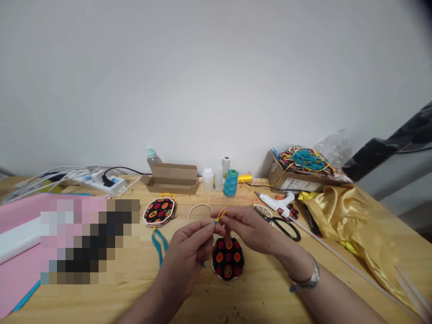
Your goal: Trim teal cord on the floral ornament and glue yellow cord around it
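My left hand (189, 252) and my right hand (249, 229) meet over the wooden table (270, 288), fingers pinched together on a thin yellow cord (221, 213) whose ends stick up between them. Just below the hands lies a round black fabric piece (227, 263) with red and orange flowers. A similar flowered piece (159, 210) with a yellow loop lies to the left, a teal cord (158, 243) trailing under it. A bare wooden ring (200, 211) lies behind my fingers. My right wrist wears a metal bracelet (308, 279).
White glue gun (278, 202) and black scissors (286, 227) lie right of my hands, yellow satin cloth (340, 211) beyond. Teal thread spool (231, 183), small bottles (208, 179), an open cardboard box (172, 179) and a box of cords (303, 168) line the wall. Pink sheet (20, 270) left.
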`<state>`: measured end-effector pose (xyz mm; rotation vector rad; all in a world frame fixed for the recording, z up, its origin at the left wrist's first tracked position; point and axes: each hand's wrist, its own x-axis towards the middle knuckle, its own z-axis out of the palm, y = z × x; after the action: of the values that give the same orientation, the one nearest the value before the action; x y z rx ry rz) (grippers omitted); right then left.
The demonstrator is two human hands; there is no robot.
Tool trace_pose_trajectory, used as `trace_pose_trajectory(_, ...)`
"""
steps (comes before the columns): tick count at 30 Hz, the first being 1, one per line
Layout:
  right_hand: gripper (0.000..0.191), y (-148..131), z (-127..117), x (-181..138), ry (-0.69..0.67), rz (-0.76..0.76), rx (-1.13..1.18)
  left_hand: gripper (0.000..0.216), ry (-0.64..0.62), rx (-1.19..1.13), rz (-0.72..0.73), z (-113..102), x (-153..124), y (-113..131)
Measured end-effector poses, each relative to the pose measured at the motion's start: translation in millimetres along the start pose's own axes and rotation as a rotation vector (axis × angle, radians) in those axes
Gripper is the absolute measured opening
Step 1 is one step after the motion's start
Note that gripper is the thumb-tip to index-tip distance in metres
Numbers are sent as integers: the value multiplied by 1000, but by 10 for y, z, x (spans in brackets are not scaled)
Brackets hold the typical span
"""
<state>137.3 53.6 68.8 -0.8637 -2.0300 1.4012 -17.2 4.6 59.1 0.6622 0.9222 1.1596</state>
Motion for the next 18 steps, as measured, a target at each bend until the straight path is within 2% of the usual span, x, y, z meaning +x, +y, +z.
trace_pose_trajectory(2,22,36,-55,4,5,-24,-56,17,-6,19,5,-7,75,-21)
trace_pose_trajectory(6,19,155,-87,19,108,-103,-206,19,-1,40,-15,-47,196,-110)
trace_pose_trajectory(12,16,291,-90,-15,211,-33,-321,19,21,70,-37,-145,305,-274)
trace_pose_trajectory(18,20,243,-79,-52,186,-8,-517,17,62,28,-16,-186,360,-292)
